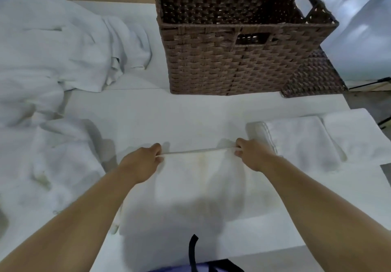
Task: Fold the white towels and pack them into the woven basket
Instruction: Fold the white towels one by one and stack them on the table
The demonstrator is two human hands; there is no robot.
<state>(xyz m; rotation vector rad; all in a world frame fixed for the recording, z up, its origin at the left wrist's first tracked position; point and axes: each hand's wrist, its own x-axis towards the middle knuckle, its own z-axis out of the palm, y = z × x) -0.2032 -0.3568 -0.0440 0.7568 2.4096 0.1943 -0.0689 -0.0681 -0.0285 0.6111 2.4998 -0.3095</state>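
Observation:
A white towel (201, 189) lies in front of me on the white table (190, 113), its far edge lifted and stretched taut. My left hand (143, 161) pinches the far left corner, and my right hand (254, 155) pinches the far right corner. The brown woven basket (239, 60) stands beyond the towel at the back centre, open at the top. Two folded white towels lie to the right, one (296, 142) close to my right hand and another (357, 134) beside it at the table's edge.
A large heap of unfolded white towels (53, 45) fills the back left. A crumpled white towel (65, 155) lies at the near left. A black strap (193, 252) hangs at the bottom centre. The table's right edge drops to a grey floor.

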